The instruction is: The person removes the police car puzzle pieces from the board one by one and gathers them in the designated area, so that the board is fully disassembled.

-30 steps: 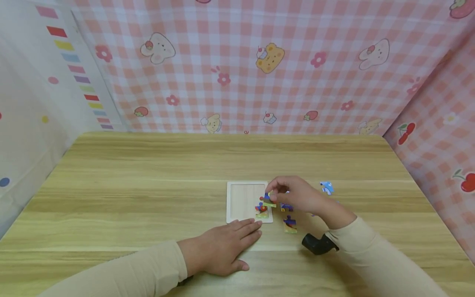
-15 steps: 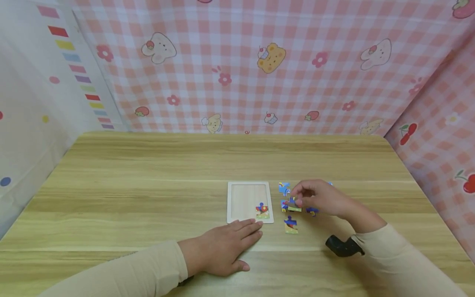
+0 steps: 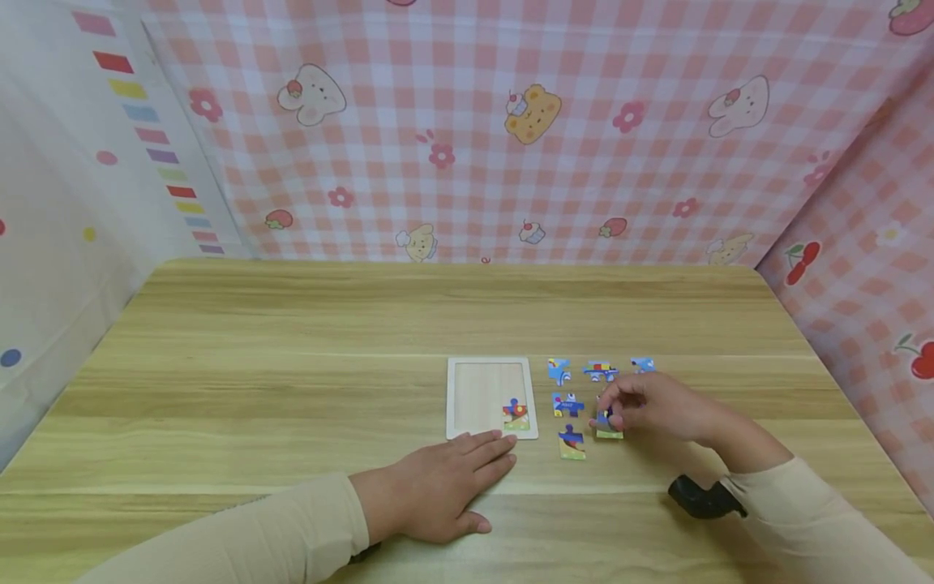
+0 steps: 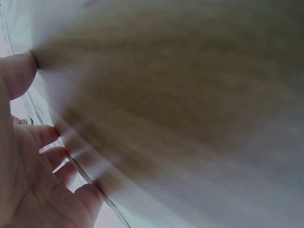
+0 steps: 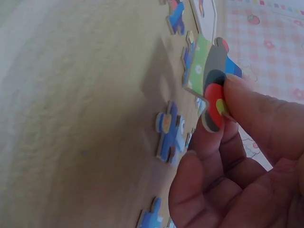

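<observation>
My right hand (image 3: 660, 410) pinches a jigsaw puzzle piece (image 3: 609, 428) between thumb and fingers, low among loose pieces right of the tray. In the right wrist view this puzzle piece (image 5: 209, 71) shows green, grey, red and blue, tilted and raised off the tabletop. A square wooden puzzle tray (image 3: 451, 397) holds one colourful piece (image 3: 516, 416) in its near right corner. My left hand (image 3: 441, 488) lies flat, palm down, its fingertips at the tray's near edge. In the left wrist view, the thumb and fingertips of the left hand (image 4: 42, 185) press on the surface.
Loose pieces lie right of the tray: a light-blue piece (image 3: 558, 370), a red-and-blue piece (image 3: 601, 372), a blue piece (image 3: 567, 404) and a yellow-green piece (image 3: 572, 444). Another blue piece (image 3: 643, 364) is partly behind the right hand. The wooden table (image 3: 292, 349) meets a checked curtain (image 3: 474, 178).
My right hand has carried the puzzle piece from over the tray rightward to the loose pieces, uncovering some at the back. The left hand and the tray stay where they were.
</observation>
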### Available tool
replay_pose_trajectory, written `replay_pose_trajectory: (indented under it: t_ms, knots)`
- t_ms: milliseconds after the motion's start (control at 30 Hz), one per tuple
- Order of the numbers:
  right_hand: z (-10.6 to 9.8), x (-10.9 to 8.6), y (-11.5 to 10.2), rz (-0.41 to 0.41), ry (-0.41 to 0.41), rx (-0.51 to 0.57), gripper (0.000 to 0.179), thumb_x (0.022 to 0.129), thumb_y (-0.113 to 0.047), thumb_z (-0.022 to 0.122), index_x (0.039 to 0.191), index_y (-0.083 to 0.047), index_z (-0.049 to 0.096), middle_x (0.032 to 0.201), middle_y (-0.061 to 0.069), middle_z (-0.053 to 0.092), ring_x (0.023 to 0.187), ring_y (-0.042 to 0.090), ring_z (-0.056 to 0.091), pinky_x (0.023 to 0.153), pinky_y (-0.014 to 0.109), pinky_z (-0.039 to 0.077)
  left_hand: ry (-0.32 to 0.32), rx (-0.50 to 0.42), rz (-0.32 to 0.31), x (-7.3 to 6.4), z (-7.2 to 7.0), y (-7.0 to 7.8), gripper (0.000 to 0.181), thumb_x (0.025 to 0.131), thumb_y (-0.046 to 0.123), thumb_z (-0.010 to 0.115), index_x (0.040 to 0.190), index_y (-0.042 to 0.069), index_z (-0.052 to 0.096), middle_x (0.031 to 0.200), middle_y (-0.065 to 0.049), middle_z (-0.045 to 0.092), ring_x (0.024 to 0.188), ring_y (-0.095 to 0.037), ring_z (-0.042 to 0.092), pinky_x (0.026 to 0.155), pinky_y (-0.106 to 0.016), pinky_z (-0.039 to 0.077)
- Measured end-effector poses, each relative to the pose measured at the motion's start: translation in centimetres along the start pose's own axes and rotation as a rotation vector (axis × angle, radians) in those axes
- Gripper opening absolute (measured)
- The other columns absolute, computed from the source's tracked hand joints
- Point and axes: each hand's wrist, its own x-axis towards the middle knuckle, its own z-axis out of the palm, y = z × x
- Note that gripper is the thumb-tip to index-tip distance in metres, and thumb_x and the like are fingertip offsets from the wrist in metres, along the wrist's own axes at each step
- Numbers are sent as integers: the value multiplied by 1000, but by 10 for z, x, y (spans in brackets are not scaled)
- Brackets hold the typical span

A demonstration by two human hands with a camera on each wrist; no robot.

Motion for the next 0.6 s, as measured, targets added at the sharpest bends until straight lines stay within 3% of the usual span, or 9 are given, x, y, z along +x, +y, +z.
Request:
replay_pose_trajectory:
  t_ms: [400, 600]
  knots:
    - [2, -9, 11, 1, -79, 14, 8, 90, -4, 64, 97, -4, 66, 78, -2, 58, 75, 7, 52, 70, 22, 44, 64, 7, 41, -1, 3, -2, 70, 97, 51, 47, 150, 7, 34, 157, -8, 28, 144, -22, 25, 113, -33, 29]
    - [4, -11, 14, -30, -79, 11, 7, 88, -4, 65, 95, -5, 66, 78, -2, 59, 74, 7, 53, 68, 22, 44, 57, -2, 36, -1, 3, -2, 70, 97, 51, 47, 150, 8, 34, 157, -7, 27, 145, -22, 24, 113, -33, 29]
